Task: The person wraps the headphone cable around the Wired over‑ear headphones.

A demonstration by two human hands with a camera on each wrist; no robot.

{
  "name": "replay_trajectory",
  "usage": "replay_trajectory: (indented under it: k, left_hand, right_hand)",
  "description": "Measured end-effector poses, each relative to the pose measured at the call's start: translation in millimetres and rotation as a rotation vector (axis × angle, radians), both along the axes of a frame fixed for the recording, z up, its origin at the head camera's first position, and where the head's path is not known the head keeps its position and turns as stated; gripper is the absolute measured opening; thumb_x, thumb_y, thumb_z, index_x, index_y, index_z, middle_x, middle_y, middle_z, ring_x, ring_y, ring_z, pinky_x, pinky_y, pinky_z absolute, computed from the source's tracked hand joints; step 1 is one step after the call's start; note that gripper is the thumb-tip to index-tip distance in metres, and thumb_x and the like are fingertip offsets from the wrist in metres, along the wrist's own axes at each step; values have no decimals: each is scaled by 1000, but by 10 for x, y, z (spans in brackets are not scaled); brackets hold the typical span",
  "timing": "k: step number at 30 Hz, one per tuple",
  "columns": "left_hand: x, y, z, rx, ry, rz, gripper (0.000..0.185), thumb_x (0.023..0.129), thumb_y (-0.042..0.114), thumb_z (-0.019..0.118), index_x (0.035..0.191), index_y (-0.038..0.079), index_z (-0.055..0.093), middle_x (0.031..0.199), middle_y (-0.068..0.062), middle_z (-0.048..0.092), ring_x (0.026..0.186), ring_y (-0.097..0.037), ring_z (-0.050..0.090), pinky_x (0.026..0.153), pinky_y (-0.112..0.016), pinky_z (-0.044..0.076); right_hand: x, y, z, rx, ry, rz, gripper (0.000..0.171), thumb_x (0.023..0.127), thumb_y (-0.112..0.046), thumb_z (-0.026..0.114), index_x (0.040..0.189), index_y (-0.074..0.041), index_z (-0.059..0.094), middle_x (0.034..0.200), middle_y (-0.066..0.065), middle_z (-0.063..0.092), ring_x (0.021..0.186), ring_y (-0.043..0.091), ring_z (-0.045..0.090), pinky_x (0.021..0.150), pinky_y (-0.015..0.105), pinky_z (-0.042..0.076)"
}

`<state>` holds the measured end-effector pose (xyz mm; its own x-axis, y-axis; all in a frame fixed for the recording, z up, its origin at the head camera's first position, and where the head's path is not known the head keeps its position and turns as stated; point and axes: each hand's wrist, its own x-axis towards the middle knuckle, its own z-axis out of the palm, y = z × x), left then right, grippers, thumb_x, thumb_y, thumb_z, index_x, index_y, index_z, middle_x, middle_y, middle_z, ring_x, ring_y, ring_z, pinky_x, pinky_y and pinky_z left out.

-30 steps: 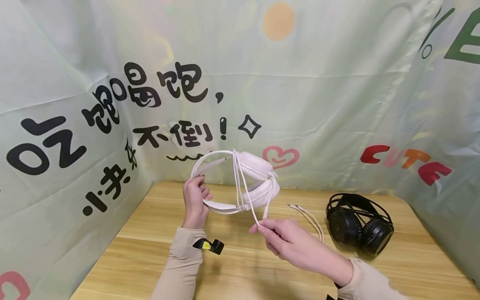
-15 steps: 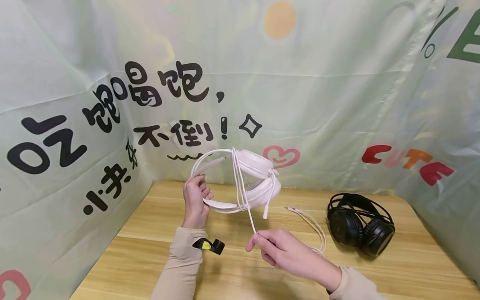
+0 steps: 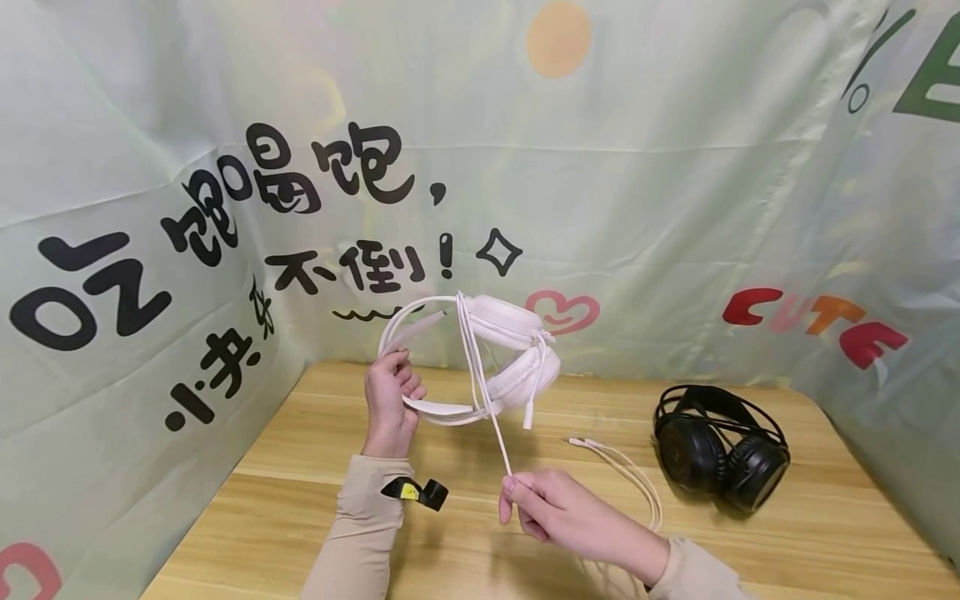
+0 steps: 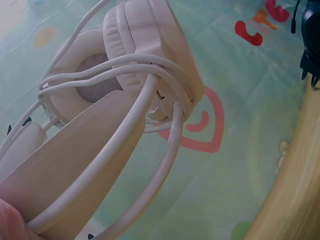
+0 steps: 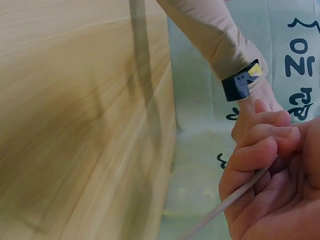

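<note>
My left hand (image 3: 390, 396) grips the headband of the white headphones (image 3: 507, 321) and holds them up over the table, ear cups pointing right. White cord is wound several times around the headband arms near the cups, plainly seen as strands (image 4: 105, 70) in the left wrist view. From these wraps a cord runs down taut to my right hand (image 3: 562, 508), pinched between thumb and fingertips. A short cord end (image 3: 529, 414) dangles below the cups. In the right wrist view the cord (image 5: 225, 204) leaves the curled fingers toward the lower left.
White cord ends with plugs (image 3: 592, 443) trail over the wooden table (image 3: 300, 517) beside my right hand. Black headphones (image 3: 720, 450) lie at the right. A printed cloth (image 3: 645, 208) hangs behind and along both sides.
My right hand has moved down and slightly left, drawing the cord longer; the short cord end has come free of it. The trailing plugs have shifted nearer. My left hand stays put.
</note>
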<state>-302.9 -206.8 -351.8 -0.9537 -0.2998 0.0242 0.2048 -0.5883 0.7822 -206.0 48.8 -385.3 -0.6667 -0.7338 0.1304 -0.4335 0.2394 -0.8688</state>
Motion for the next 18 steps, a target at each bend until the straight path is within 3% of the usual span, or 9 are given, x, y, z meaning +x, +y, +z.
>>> replay_trajectory:
  k: [11,18]
  left_hand:
    - [-20,-27,-11,45,-3,-23,31,103,9,48,75,18,38,57,10,27,45,-3,25,42,-16,22]
    - [-17,-37,-10,55,-9,-41,25,102,9,50,83,20,38,58,11,28,44,-1,26,40,-14,23]
  right_hand:
    - [-50,2,-159,-6,-8,36,42,119,-22,36,95,-9,67,59,-12,43,52,-6,40,51,15,35]
    - [-77,21,-229,-34,-24,47,40,118,-19,36,96,-6,67,55,2,45,52,-4,42,51,17,38]
